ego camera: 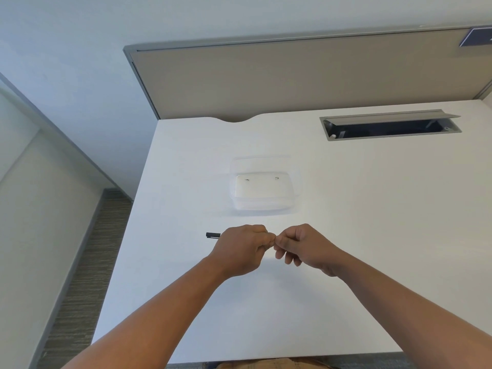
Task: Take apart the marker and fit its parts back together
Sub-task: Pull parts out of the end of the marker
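Head view, working on a white desk (pixel 346 235). Far left of my hands: only the black end of the marker (pixel 213 235) shows, sticking out past my left hand (pixel 243 249), over the desk surface; whether it touches the desk I cannot tell. Its long axis runs left–right, roughly parallel to the near desk edge. What shows is a short dark, slim, matte stub with a squared tip and what may be a clip line; the rest of the body is hidden inside my fist, so I cannot tell whether this end is cap or barrel. Left hand: curled shut around the marker, knuckles up, thumb and forefinger pinched at the inner end. Right hand (pixel 302 247): fingers curled too, thumb and fingertips meeting those of the left hand at the midline; it seems to pinch the marker's other end or a small part, but nothing is visible between the fingers, so I cannot confirm what it holds. Judgement: any pull or twist must run along that left–right axis, hands moving apart. Beyond the hands, well apart: a clear plastic tray (pixel 262 191), apparently with nothing in it.
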The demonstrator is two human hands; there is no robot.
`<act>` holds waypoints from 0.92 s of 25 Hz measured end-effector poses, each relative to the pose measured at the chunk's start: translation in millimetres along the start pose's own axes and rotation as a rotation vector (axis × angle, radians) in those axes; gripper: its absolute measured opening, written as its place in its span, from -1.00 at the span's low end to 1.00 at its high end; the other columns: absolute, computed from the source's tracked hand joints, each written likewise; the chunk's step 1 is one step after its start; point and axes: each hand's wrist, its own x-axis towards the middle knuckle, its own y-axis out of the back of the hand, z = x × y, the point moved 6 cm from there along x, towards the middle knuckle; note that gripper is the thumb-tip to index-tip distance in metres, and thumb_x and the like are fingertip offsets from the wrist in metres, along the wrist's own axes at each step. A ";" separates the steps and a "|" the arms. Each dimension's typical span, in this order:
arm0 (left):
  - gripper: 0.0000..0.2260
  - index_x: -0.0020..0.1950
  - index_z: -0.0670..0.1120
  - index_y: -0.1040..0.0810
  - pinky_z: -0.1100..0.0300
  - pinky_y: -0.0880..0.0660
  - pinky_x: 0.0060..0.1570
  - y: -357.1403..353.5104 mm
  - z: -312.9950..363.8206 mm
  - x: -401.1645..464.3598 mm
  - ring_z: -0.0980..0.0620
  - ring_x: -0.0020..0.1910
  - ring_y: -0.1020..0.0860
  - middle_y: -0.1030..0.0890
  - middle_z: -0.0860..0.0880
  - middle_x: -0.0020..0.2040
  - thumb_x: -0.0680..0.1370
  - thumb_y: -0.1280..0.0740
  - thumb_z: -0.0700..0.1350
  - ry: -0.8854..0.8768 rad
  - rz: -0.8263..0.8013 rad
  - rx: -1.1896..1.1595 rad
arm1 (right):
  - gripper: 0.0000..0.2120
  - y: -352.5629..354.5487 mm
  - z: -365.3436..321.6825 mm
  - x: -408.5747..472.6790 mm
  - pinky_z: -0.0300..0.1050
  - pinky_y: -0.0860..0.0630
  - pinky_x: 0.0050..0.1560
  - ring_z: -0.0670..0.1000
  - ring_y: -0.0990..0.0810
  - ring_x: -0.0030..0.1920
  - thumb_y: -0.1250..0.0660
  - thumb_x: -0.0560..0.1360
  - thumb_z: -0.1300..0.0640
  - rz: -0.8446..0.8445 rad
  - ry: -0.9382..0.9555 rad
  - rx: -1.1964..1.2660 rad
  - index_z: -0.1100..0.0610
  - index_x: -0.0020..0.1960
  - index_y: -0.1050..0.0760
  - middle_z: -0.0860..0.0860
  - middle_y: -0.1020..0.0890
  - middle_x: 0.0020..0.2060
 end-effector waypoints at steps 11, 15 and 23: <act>-0.78 -0.01 0.09 -0.60 0.21 -0.24 -0.41 -0.7 -1.7 4.9 0.04 -0.34 -0.41 -0.47 0.09 -0.27 0.62 -0.15 0.01 0.042 -0.038 0.030 | -0.80 3.8 -6.9 -6.0 0.06 -0.56 -0.19 0.11 -0.58 -0.29 -0.32 0.60 0.13 0.239 0.240 -0.338 0.11 -0.17 -0.63 0.11 -0.67 -0.27; -0.78 -0.01 0.08 -0.59 0.20 -0.30 -0.41 -1.0 -5.5 5.5 0.01 -0.31 -0.47 -0.52 0.06 -0.24 0.62 -0.14 0.03 0.046 -0.058 0.058 | -0.89 4.8 -10.2 -9.1 -0.28 -0.48 -0.22 -0.12 -0.53 -0.28 -0.38 0.56 0.14 0.242 0.314 -0.287 -0.03 -0.12 -0.60 -0.09 -0.67 -0.23; -0.74 0.05 0.09 -0.61 0.17 -0.37 -0.40 -4.4 -5.6 1.9 -0.01 -0.27 -0.53 -0.56 0.07 -0.19 0.63 -0.12 0.04 0.039 -0.079 0.074 | -0.91 12.4 -13.2 -7.6 -0.12 -0.52 -0.14 -0.12 -0.54 -0.22 -0.41 0.56 0.11 0.219 0.291 -0.367 -0.03 -0.11 -0.64 -0.06 -0.65 -0.22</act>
